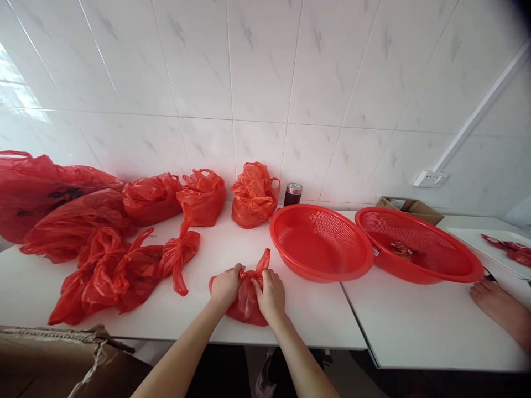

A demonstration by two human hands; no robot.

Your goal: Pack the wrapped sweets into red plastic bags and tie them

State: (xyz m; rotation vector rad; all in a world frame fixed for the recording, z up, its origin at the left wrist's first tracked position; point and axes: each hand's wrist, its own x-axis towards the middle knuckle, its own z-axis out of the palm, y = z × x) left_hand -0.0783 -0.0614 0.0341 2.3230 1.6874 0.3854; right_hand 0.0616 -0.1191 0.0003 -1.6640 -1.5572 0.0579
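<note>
A small red plastic bag (248, 305) rests on the white table in front of me, its contents hidden. My left hand (227, 286) grips the bag's gathered top from the left, fingers closed on the plastic. From the right, my right hand (271, 294) pinches the same top, and one handle loop sticks up above it. Just left of my hands lies a knotted red bag (181, 251). To the right stands a red perforated basin (321, 271), with nothing seen inside it.
A second red basin (418, 271) holds some small packets (401, 250). Several filled red bags (201, 199) line the wall and left side. A dark jar (293, 194) and a cardboard box (409, 207) stand behind. Another person's hand (493, 301) is at the right; a carton (50, 359) at lower left.
</note>
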